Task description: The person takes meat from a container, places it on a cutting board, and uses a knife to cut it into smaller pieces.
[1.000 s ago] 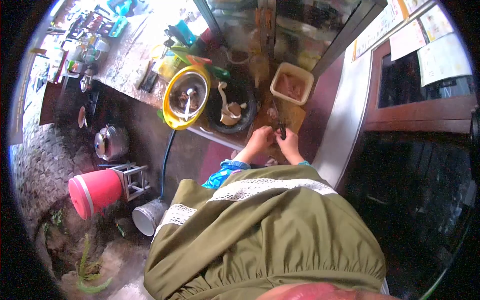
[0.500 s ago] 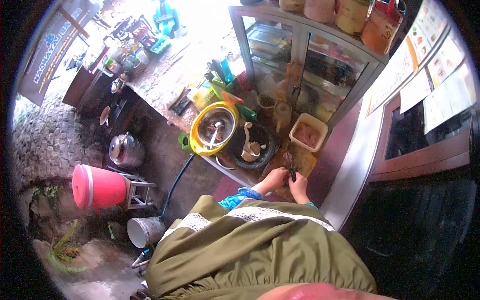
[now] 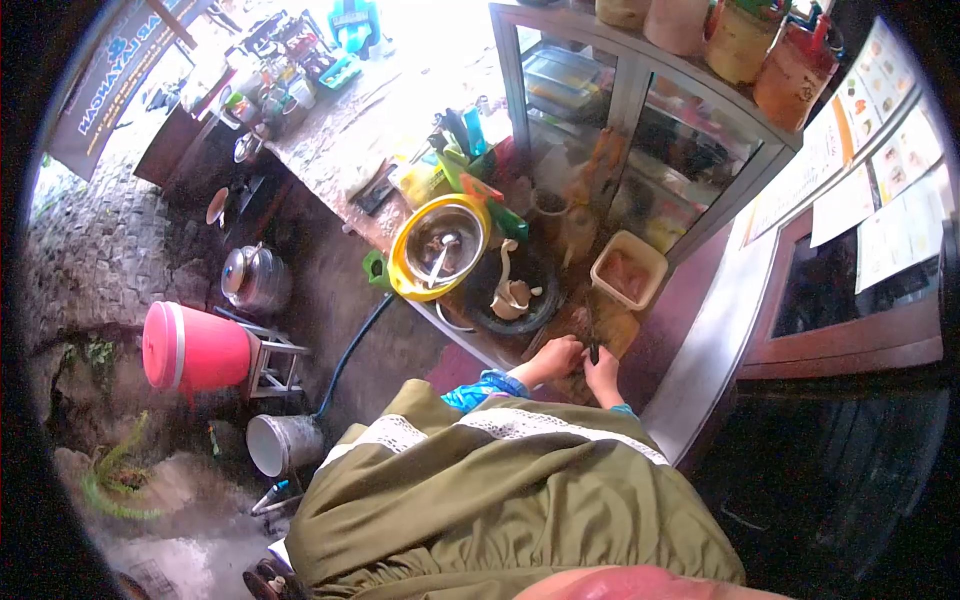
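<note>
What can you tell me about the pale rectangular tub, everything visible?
The tub is cream-white, rectangular with rounded corners, and looks plastic. It is uncovered, open side up, and holds pinkish, meat-like food. It stands near the glass-doored cabinet, beyond the left hand and right hand; neither touches it. Whether its base rests on the yellowish-brown board is unclear.

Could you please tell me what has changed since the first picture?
The head camera has tilted up, bringing the jars atop the glass-doored cabinet into view. The right hand still grips the knife, the left hand close beside it; mortar and cream tub stayed put.
</note>
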Demonstrator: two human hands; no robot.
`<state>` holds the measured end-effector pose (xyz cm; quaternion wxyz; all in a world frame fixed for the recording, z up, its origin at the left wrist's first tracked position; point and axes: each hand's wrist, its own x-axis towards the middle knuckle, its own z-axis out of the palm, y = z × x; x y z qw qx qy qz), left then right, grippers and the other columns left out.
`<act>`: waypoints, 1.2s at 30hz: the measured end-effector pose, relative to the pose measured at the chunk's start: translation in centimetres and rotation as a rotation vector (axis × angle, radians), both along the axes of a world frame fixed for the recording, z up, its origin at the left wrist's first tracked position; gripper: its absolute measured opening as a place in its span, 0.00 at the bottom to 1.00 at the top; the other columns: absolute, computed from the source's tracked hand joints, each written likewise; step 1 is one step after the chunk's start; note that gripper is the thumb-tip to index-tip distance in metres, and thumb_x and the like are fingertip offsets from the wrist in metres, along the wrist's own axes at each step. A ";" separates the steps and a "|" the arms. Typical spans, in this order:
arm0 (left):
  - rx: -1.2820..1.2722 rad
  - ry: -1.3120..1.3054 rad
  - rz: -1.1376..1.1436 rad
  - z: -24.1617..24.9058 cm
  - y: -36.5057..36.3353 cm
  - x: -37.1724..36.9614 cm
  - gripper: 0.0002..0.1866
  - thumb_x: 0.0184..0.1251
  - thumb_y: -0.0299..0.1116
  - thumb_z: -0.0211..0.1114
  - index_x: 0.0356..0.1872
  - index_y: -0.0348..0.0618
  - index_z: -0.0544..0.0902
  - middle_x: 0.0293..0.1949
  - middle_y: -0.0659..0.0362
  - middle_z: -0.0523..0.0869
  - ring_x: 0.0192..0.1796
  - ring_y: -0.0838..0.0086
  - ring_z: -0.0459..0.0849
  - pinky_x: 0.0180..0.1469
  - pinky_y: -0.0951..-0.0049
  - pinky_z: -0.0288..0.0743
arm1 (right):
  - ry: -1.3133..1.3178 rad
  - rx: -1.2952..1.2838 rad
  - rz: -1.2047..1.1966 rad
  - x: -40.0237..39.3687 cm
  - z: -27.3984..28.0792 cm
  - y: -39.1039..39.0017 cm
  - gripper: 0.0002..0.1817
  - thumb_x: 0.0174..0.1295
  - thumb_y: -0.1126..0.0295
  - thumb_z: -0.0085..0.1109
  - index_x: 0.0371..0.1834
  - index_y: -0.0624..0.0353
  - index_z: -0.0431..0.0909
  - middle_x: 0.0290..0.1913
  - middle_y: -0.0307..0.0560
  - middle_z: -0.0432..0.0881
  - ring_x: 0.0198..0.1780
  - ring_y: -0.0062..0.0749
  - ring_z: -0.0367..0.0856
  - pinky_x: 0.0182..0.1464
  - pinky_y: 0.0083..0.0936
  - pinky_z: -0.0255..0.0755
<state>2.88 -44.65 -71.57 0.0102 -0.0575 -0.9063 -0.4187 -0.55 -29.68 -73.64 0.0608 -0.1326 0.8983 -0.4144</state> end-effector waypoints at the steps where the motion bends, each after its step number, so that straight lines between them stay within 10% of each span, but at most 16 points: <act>1: 0.002 -0.004 0.005 0.3 0.1 0.2 0.06 0.57 0.31 0.60 0.27 0.39 0.78 0.28 0.46 0.77 0.35 0.48 0.78 0.35 0.53 0.72 | -0.043 -0.024 0.019 -0.3 -0.1 0.3 0.07 0.54 0.67 0.59 0.30 0.58 0.78 0.28 0.58 0.80 0.35 0.54 0.80 0.36 0.40 0.71; 24: 0.318 -0.324 0.326 1.2 -0.5 0.0 0.15 0.49 0.42 0.69 0.25 0.38 0.81 0.24 0.52 0.84 0.28 0.67 0.83 0.33 0.66 0.75 | -0.024 -0.063 -0.020 0.1 2.6 -0.8 0.18 0.55 0.56 0.63 0.30 0.63 0.79 0.26 0.58 0.81 0.31 0.48 0.82 0.34 0.37 0.72; 28: 0.396 -0.358 0.349 0.7 -1.1 0.4 0.13 0.45 0.39 0.74 0.24 0.40 0.82 0.23 0.57 0.84 0.26 0.79 0.79 0.30 0.72 0.73 | -0.275 -0.203 -0.002 -0.7 -0.6 0.0 0.16 0.58 0.58 0.62 0.30 0.62 0.80 0.23 0.48 0.82 0.26 0.32 0.80 0.32 0.30 0.72; 30: 0.561 -0.300 0.303 -0.6 -1.4 0.5 0.12 0.47 0.36 0.73 0.27 0.41 0.82 0.23 0.63 0.84 0.28 0.82 0.78 0.30 0.75 0.73 | 0.000 -0.066 0.083 -1.0 0.5 0.2 0.12 0.58 0.61 0.61 0.29 0.60 0.80 0.24 0.44 0.82 0.27 0.29 0.81 0.32 0.27 0.72; 36: 0.706 -0.243 0.297 0.2 -1.0 -0.2 0.08 0.55 0.29 0.65 0.35 0.37 0.80 0.27 0.61 0.83 0.29 0.81 0.79 0.33 0.76 0.75 | -0.036 -0.074 0.148 -0.7 5.7 -0.6 0.11 0.56 0.64 0.60 0.32 0.61 0.80 0.29 0.57 0.82 0.34 0.46 0.84 0.37 0.35 0.74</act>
